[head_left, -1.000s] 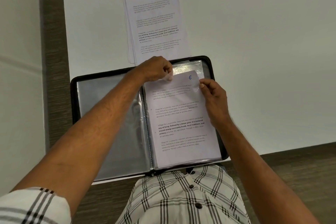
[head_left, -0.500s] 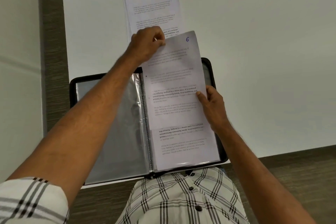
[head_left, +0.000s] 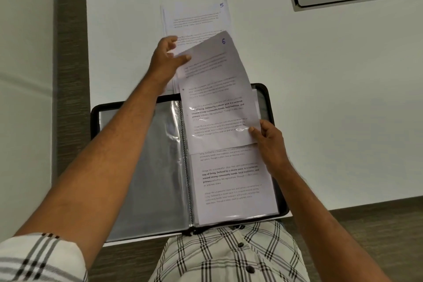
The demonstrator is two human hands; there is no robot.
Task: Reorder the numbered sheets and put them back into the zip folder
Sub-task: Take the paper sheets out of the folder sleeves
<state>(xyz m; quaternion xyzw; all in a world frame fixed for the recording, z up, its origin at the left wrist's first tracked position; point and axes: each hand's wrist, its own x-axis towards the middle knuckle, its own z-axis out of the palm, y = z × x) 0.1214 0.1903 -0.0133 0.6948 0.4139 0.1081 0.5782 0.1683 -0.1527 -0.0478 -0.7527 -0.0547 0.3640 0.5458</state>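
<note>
Sheet 6 (head_left: 217, 89) pinched at top left corner by left hand (head_left: 167, 62), lower right edge held by right hand (head_left: 270, 142); both grips grasping sheet. Sheet raised, tilted over open zip folder (head_left: 142, 167) on worktop (head_left: 320, 98). Stack topped by sheet 5 (head_left: 196, 18) lying beyond folder.

Sheet 6 (head_left: 217, 89) has slid further out of the folder's sleeve (head_left: 235, 190), pulled by both hands.

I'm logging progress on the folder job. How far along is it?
Early, it seems. Done: loose sheets are stacked on the desk, sheet 5 on top. In hand: the left hand and right hand hold sheet 6, mostly out of its sleeve. Left: another sheet in the folder, then reordering and refilling.
</note>
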